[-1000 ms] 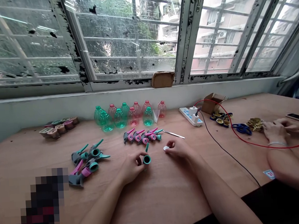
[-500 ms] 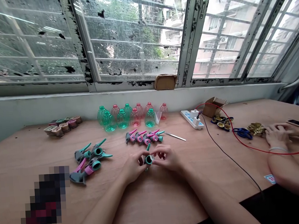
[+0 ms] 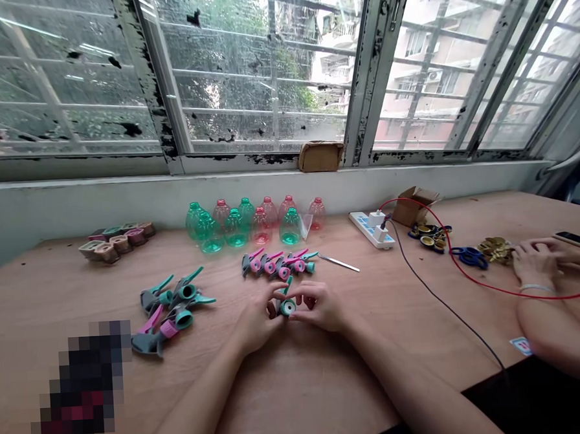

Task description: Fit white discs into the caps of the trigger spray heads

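My left hand [image 3: 257,319] grips a grey trigger spray head [image 3: 287,307] with a green collar and green trigger, the collar's mouth turned toward me. A white ring with a dark centre sits in that mouth. From the other side, the thumb and fingers of my right hand [image 3: 322,307] close on the collar's edge. Just beyond my hands lies a row of spray heads [image 3: 284,272], mostly with pink collars. Several more spray heads [image 3: 184,319], green and pink, lie to the left.
Green and pink clear bottles [image 3: 235,228] stand along the wall. Tweezers [image 3: 338,262] lie near a power strip [image 3: 373,231] with cables. Small containers [image 3: 119,242] are at far left. At right are scissors [image 3: 470,257], gold parts [image 3: 494,250] and another person's hands [image 3: 535,262].
The white ring, held by my right fingers beside the collar before, now sits in the collar's mouth. My right fingers have shifted onto the collar. The view has moved slightly.
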`<act>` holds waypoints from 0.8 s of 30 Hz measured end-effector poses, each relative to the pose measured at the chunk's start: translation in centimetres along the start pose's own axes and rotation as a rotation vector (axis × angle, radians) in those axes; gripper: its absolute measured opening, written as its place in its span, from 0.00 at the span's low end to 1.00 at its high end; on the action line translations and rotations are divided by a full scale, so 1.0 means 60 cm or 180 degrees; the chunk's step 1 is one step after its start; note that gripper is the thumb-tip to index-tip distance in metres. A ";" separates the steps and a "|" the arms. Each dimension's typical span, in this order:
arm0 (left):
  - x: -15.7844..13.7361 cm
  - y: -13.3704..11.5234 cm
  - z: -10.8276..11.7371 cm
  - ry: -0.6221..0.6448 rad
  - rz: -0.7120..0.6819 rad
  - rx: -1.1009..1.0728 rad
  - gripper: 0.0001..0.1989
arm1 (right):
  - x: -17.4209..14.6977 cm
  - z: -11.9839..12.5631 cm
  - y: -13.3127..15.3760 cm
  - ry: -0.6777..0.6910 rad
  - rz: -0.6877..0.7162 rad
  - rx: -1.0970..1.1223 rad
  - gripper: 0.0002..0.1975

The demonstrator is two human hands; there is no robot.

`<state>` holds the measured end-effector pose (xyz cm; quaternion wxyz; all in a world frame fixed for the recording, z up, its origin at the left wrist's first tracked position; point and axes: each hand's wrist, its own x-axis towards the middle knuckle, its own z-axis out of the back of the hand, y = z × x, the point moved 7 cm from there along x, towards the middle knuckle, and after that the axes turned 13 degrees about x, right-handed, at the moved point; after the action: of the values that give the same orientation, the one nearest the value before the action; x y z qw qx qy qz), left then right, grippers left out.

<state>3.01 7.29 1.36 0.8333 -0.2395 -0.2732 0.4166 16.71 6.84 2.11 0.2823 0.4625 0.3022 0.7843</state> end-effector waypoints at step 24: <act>-0.002 -0.007 0.000 -0.0086 -0.0037 0.0219 0.22 | -0.004 -0.006 0.012 -0.0115 0.0060 -0.0558 0.06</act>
<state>3.20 6.96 1.62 0.8397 -0.2035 -0.2713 0.4241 16.36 6.12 2.32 0.3198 0.4530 0.2229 0.8018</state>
